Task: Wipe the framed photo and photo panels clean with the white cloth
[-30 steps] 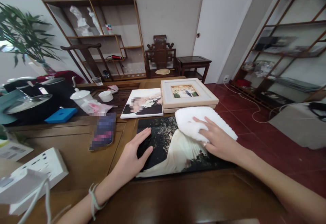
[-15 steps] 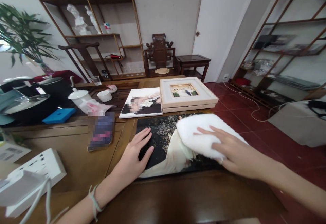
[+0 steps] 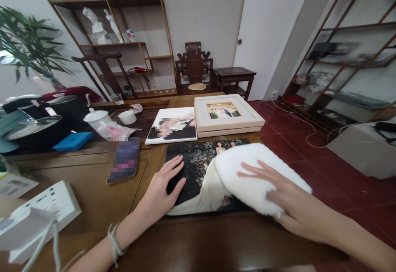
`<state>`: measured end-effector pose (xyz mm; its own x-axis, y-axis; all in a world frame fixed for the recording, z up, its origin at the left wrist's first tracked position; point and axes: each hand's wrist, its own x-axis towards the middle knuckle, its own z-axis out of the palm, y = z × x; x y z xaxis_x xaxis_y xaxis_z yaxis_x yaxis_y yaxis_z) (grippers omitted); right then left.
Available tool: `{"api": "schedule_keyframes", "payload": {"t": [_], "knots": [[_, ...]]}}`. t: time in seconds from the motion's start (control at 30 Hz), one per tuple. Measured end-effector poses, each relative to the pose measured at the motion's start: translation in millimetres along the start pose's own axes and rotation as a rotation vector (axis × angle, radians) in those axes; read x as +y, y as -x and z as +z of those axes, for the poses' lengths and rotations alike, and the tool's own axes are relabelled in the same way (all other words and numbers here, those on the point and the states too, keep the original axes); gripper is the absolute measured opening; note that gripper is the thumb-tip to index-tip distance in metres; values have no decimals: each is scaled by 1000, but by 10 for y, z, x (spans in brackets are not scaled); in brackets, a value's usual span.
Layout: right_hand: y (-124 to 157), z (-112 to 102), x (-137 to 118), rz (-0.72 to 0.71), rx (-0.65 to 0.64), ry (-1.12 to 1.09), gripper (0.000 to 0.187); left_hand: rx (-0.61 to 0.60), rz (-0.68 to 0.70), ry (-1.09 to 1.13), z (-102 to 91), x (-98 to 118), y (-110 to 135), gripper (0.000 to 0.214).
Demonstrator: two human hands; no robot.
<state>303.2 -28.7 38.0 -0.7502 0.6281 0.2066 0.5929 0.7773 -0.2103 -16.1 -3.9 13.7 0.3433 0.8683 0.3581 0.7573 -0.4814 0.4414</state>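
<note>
A large dark photo panel (image 3: 190, 160) with a long pale gown printed on it lies flat on the wooden table. My left hand (image 3: 163, 185) rests on its left edge, fingers stretched out and holding nothing. On the panel's right side is a thick, fluffy white cloth (image 3: 247, 160), which hides that part of the picture. My right hand (image 3: 284, 193) holds the cloth from above, its fingers spread over the top and a ring showing; the thumb is hidden.
Behind the panel lie a white-edged photo print (image 3: 173, 125) and pale framed pictures, apparently stacked (image 3: 229, 113). To the left are a blurred dark packet (image 3: 123, 160), a blue box (image 3: 72, 141), a white teapot (image 3: 97, 118) and a white power strip (image 3: 46, 218). The table's right edge borders red floor tiles.
My right hand and the white cloth have slid right and slightly toward me, uncovering small printed figures near the panel's top. The left hand stays in place.
</note>
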Motion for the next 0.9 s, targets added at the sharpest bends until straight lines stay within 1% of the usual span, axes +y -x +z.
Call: {"api": "schedule_keyframes", "payload": {"t": [0.1,0.17,0.27,0.43,0.5,0.57,0.67,0.77,0.83,0.9], "knots": [[143,-51,-156,-58,-48,13,29,0,-25,7,-10,-14,1,42],[146,-51,-149,-74,-34,17,28,-4,-43,10,-12,-27,2,43],[15,-13,2,-24,6,-3,27,-16,-43,8,-7,-50,1,41],[-416,81,395,91,92,-37,19,-13,-30,-5,10,-68,-6,40],[-559,114,514,107,122,-16,24,-15,-32,-11,12,-66,-8,40],[-626,129,563,105,128,17,28,-18,-38,-12,11,-58,-8,41],[-546,121,457,57,94,59,29,-15,-44,0,6,-42,-5,41],[-275,129,164,-11,37,85,29,-6,-49,7,4,-33,1,41],[-56,165,-64,-40,14,96,25,-8,-49,1,7,-38,6,42],[123,206,-251,-91,61,97,18,-23,-41,-12,13,-51,11,42]]}}
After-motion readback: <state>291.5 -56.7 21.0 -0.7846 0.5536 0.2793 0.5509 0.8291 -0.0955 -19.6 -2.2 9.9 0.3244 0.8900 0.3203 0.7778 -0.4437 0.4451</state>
